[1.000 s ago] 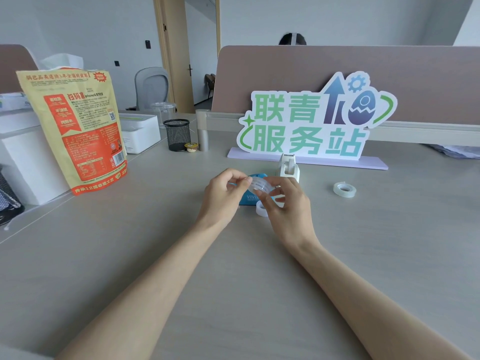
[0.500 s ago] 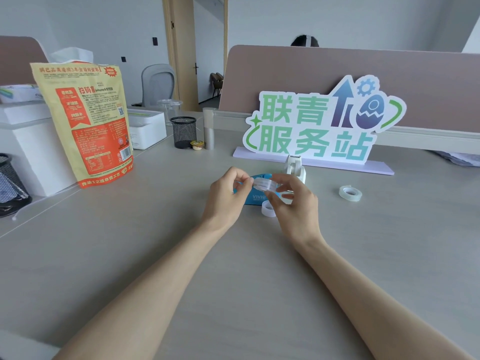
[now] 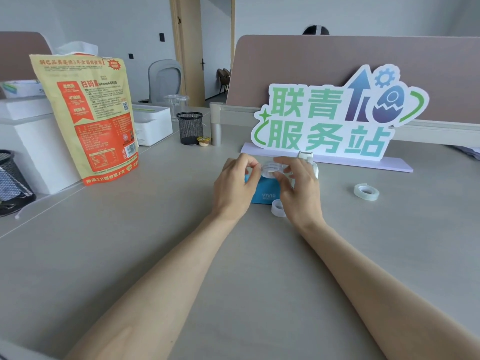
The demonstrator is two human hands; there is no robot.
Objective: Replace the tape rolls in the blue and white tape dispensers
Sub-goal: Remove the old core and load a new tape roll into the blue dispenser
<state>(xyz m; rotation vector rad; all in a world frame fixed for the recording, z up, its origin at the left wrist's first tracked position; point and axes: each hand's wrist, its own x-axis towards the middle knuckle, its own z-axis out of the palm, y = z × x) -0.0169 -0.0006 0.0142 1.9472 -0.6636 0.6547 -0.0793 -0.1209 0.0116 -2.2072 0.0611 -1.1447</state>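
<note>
1. Clear plastic tape, a roll (image 3: 271, 169), sits pinched between both hands above the grey desk (image 3: 130, 242), just over the blue tape dispenser (image 3: 265, 189).
2. The right hand (image 3: 298, 189) grips the roll, thumb under and fingers curled over its top edge.
3. The left hand (image 3: 235, 185) meets it from the other side, thumb and forefinger closed together at the roll's rim; whether they hold a loose tape end is too small to tell.
4. The blue tape dispenser stands on the desk between the two hands, partly hidden by them.
5. The white tape dispenser (image 3: 309, 158) stands just behind the right hand, in front of the lettered sign (image 3: 330, 118).
6. A small clear ring (image 3: 277, 207), seemingly a tape core or roll, lies on the desk touching or just beside the blue dispenser's near corner.
7. Another tape roll (image 3: 366, 191) lies flat well to the right, apart from everything.
8. A tan and orange pouch (image 3: 88, 118) stands upright at far left, with a black mesh cup (image 3: 190, 127) behind it.
</note>
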